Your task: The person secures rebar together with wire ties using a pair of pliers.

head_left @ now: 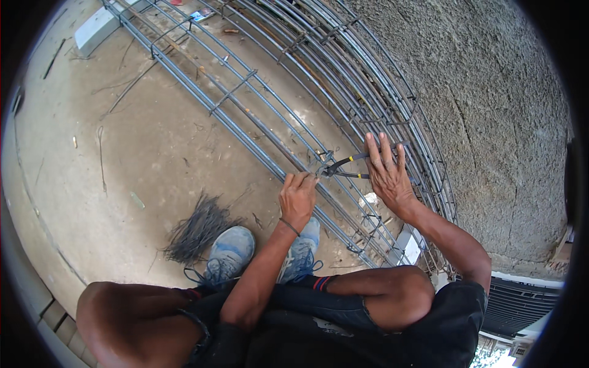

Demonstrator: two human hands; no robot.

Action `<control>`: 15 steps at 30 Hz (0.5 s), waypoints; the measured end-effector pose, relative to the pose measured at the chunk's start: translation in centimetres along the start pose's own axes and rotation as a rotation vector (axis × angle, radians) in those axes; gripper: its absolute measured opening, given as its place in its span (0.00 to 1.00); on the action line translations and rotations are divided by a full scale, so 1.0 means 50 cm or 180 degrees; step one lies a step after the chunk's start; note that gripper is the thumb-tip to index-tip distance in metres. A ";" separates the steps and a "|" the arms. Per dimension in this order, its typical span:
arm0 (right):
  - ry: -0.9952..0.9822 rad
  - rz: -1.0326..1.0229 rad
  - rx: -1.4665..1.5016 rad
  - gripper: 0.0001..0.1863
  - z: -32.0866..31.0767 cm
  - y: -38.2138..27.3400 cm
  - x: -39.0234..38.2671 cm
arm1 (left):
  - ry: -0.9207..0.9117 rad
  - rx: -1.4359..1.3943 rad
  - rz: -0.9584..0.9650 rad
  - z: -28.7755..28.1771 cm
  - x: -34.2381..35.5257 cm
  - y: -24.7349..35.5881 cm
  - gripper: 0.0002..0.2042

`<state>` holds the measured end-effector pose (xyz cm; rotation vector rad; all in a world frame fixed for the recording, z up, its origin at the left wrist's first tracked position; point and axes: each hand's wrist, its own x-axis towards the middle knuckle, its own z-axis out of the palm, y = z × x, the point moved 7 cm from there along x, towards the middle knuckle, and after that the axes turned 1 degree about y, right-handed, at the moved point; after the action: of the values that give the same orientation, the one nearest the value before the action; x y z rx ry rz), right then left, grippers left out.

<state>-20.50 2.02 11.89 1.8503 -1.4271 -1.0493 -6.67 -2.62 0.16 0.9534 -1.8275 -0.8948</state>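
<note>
A long cage of steel rebar (245,141) with stirrups runs diagonally in front of me. My left hand (299,199) is closed at its near bars, fingertips pinched together beside a stirrup joint; what they hold is hidden. Just right of those fingertips are the jaws of a pair of pincers (351,158), with dark handles and yellow bands, at a small loop of thin wire (320,161). My right hand (388,175) has the spread handles under its palm, its fingers fairly straight over them. The handle ends are partly covered by the hand.
A pile of cut tie wire (199,230) lies on the concrete floor (147,159) beside my shoes (232,248). More rebar cages (331,55) stand beyond, along a rough grey wall (472,110). Pale blocks (101,29) sit under the cage ends.
</note>
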 end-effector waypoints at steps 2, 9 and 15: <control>0.0138 0.0038 -0.0066 0.24 0.000 0.000 0.000 | -0.0036 -0.0067 -0.0035 0.000 -0.001 0.001 0.06; 0.0386 -0.0046 -0.0004 0.24 0.002 0.014 0.020 | -0.0033 -0.0064 0.0006 -0.001 0.000 0.010 0.06; 0.0812 -0.0300 -0.0233 0.21 -0.013 0.021 0.035 | 0.0135 -0.0419 -0.0459 -0.007 0.005 -0.001 0.03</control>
<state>-20.27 0.03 12.66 1.9350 -1.1494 -0.8606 -6.43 -2.94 0.33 1.0223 -1.6586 -1.0616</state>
